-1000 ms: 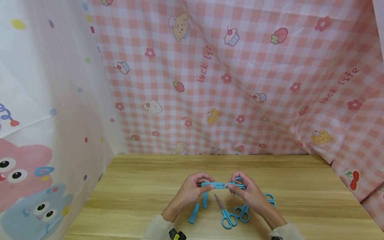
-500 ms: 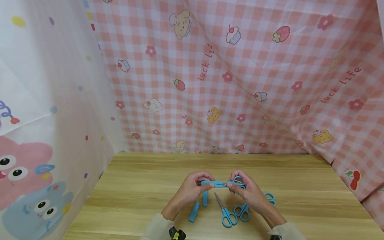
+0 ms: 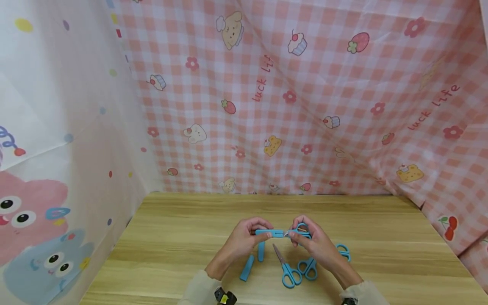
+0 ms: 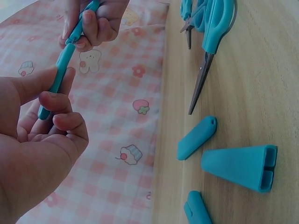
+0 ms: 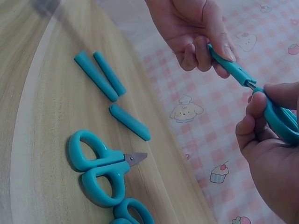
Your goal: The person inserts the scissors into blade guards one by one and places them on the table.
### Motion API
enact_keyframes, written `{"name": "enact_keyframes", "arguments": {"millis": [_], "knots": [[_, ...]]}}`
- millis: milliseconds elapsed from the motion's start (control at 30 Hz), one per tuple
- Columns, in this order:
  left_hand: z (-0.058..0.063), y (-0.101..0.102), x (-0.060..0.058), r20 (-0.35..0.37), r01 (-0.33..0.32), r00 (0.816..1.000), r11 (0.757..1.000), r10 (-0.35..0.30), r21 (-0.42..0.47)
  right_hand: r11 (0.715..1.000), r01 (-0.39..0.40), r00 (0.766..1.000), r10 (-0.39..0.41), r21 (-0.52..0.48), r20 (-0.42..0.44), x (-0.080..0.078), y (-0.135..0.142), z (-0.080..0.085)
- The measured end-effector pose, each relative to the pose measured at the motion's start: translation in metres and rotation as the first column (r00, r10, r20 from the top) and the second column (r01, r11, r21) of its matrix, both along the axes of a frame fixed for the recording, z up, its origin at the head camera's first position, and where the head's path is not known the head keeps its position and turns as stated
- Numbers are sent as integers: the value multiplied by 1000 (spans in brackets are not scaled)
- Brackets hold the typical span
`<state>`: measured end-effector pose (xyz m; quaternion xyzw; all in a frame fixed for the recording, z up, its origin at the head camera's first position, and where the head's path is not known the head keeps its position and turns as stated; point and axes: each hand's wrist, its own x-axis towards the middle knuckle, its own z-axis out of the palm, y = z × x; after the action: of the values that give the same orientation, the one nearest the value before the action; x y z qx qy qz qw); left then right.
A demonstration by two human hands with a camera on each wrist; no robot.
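Observation:
My left hand (image 3: 245, 237) pinches a blue blade cover (image 3: 278, 234) between thumb and fingers. A pair of blue-handled scissors (image 5: 275, 116) is in my right hand (image 3: 316, 241), gripped at the handles. The scissors' blades run into the cover's mouth, with a short strip of metal showing between cover and handle in the right wrist view. Both hands are raised above the table. Below them lies another pair of scissors (image 3: 292, 276), blades bare and pointing away. More scissors (image 3: 308, 269) lie beside it, partly hidden by my right hand.
Loose blue covers (image 5: 96, 77) lie on the wooden table (image 3: 183, 224), left of the scissors; a wider one (image 4: 240, 167) shows its hollow end. Another scissors handle (image 3: 343, 252) sticks out past my right wrist. A pink checked cloth (image 3: 244, 127) hangs behind the table.
Both hands keep their hold on the cover and scissors. The whole head view has shifted slightly; nothing on the table has visibly moved.

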<state>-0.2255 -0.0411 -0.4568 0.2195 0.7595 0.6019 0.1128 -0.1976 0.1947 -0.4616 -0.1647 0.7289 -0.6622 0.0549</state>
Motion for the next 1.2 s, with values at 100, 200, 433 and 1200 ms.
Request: {"name": "enact_keyframes", "arguments": {"millis": [100,200,433,1200], "knots": [[-1,0,0,5,4,1000,1000,-5,11,999,-31,1000,31,-28,3,1,1,1],[-2,-1,0,28,2,1000,1000,-2,21,997,-59,998,59,-43,7,2,2,1],[-3,0,1,53,-17,998,1000,16,24,1000,-19,999,19,7,28,3,3,2],[2,-4,1,59,-8,998,999,5,53,999,39,999,-39,10,34,6,2,6]]}}
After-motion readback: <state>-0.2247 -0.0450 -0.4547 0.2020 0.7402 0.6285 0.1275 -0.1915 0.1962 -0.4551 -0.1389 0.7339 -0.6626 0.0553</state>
